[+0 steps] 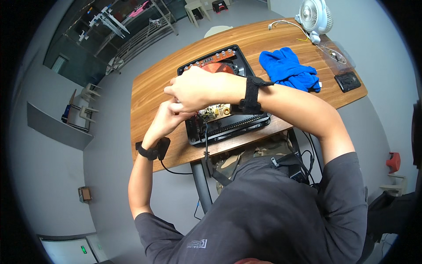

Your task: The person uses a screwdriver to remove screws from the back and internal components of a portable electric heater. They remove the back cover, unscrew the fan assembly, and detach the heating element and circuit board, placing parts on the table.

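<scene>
An opened induction cooker (239,128) lies on the table in front of me, its black housing showing the inside. A reddish-orange coil (217,67) sits toward its far side, below a strip-shaped orange board (225,54) with round buttons. The yellowish circuit board (214,113) is nearer to me, partly covered by my hands. My right hand (195,88) reaches across over the cooker, fingers curled. Against its fingertips, at the cooker's left edge, my left hand (165,118) is closed in a pinch. What the fingers of both hands hold is hidden.
A crumpled blue cloth (290,70) lies right of the cooker on the wooden table (151,92). Farther right are a white fan (315,20), a clear plastic bag (336,57) and a black box-shaped device (347,82). A black power cord (206,145) hangs over the near table edge.
</scene>
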Demonstrator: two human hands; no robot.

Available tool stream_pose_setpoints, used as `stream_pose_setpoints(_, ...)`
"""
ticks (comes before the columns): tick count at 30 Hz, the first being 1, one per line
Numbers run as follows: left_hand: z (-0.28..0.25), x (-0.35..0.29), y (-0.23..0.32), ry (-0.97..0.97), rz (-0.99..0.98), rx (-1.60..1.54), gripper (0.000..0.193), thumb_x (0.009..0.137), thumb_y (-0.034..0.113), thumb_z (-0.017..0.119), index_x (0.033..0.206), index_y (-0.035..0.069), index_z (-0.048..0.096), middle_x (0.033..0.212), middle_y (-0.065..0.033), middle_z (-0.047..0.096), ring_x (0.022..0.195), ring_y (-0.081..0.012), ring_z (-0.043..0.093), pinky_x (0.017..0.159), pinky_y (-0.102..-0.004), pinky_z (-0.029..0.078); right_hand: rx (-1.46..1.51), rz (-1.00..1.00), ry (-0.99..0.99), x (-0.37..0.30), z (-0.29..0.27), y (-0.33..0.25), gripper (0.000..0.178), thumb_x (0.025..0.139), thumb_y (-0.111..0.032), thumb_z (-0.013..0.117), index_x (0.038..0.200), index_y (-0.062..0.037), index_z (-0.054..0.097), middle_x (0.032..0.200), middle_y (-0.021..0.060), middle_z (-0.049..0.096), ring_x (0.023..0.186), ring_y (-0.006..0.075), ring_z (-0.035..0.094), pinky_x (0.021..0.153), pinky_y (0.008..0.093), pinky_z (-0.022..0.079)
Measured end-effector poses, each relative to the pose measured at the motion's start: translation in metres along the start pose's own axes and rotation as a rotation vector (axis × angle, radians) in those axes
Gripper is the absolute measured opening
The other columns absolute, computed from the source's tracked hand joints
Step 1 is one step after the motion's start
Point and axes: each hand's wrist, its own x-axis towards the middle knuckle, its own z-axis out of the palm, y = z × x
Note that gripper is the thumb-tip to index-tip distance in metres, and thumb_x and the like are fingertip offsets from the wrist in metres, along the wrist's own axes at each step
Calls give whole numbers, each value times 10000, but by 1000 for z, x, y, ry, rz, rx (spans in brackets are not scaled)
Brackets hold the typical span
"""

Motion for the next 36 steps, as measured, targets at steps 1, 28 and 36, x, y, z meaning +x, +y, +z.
stream_pose_setpoints(1,0,-1,-1,-31,-7,17,204,855,88,816,1025,1,744,954,-59,761,907,-122,695,824,-289,553,4,-8,33,2,4,0,427,925,-421,576,1017,-24,705,974,192,714,847,349,723,751,447,568)
stream_pose_setpoints(28,10,6,15,114,-27,220,380,791,160,837,1064,-53,679,947,-145,736,879,-181,692,795,-348,567,74,-87,68,-4,3,11,345,831,-309,626,1041,-36,614,1010,186,624,862,367,685,727,469,552)
stream_pose_setpoints(36,11,7,14,98,-12,185,233,835,126,815,1002,-8,725,927,-101,742,869,-136,681,749,-314,547,55,-5,106,2,5,9,494,885,-491,664,1042,-24,640,1001,189,660,849,375,697,719,458,566)
